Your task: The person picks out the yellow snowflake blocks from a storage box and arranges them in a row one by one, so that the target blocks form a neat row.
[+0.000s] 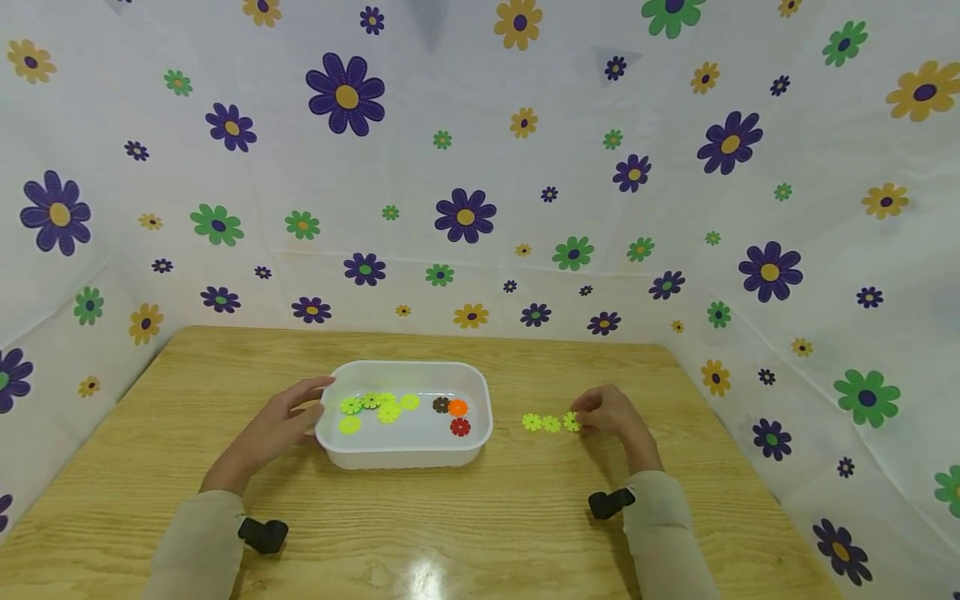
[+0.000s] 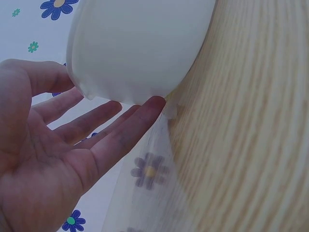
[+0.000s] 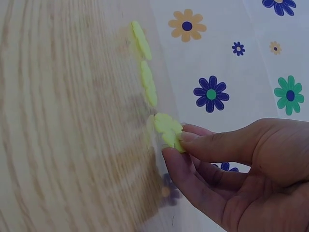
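Observation:
My right hand (image 1: 611, 414) pinches a yellow flower-shaped plastic disc (image 3: 169, 130) between thumb and fingers, just at the tabletop. To its left lie two more yellow discs (image 1: 551, 424) in a row on the wood. My left hand (image 1: 281, 427) is at the left end of a white plastic tub (image 1: 405, 458); in the left wrist view its fairly straight fingertips (image 2: 155, 102) touch the tub's outer wall. Inside the tub are several yellow discs (image 1: 388, 412), a brown disc (image 1: 441, 405), an orange disc (image 1: 457, 408) and a red disc (image 1: 461, 427).
The wooden table (image 1: 420, 533) runs up to a white cloth backdrop (image 1: 420, 167) printed with flowers, which encloses the back and both sides. A small black device (image 1: 264, 535) is strapped on the left wrist, another black device (image 1: 611, 503) on the right.

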Available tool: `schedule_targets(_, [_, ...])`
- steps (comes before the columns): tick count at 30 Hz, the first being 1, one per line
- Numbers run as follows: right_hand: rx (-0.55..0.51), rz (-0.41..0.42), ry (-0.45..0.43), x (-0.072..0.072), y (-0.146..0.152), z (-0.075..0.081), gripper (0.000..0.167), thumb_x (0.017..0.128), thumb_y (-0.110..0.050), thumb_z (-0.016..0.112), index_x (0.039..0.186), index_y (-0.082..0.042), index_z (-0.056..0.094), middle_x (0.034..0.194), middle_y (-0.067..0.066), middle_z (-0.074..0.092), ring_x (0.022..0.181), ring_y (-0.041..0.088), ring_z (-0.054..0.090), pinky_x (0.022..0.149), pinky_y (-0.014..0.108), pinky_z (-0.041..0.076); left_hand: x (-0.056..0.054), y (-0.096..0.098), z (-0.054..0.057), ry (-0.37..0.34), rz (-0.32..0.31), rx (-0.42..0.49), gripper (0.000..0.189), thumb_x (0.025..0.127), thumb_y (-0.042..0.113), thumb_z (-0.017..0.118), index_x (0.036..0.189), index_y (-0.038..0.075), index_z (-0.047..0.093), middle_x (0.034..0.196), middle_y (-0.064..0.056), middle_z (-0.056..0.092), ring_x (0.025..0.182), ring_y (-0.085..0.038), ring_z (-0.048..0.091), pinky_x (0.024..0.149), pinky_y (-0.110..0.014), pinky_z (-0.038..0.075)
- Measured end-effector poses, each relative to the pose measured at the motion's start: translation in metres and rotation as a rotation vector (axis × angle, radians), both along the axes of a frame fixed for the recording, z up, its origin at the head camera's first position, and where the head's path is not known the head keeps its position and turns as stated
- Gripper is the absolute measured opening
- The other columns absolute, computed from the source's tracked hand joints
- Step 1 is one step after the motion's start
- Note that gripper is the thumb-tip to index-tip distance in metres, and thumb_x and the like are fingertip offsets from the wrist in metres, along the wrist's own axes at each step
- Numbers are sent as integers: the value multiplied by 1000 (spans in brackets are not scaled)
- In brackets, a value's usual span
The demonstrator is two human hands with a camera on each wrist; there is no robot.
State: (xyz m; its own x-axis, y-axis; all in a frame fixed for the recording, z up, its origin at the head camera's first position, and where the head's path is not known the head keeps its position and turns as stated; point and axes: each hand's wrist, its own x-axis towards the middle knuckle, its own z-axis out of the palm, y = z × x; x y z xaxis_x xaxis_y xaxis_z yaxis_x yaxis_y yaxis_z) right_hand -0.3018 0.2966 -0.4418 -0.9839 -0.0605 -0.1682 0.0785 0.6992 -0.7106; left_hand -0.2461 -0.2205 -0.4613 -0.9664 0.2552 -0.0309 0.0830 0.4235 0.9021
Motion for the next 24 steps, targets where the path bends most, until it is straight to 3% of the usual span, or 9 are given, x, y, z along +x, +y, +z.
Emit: schedule_targets(24, [-12,27,-14,-2,2,-7,20,95,4,64,112,11,71,109,28,72,81,23,74,77,40,66,1,1,1,-5,-9,34,57,110,23,48,162,9,29,164,-32,28,141,-57,45,94,-49,62])
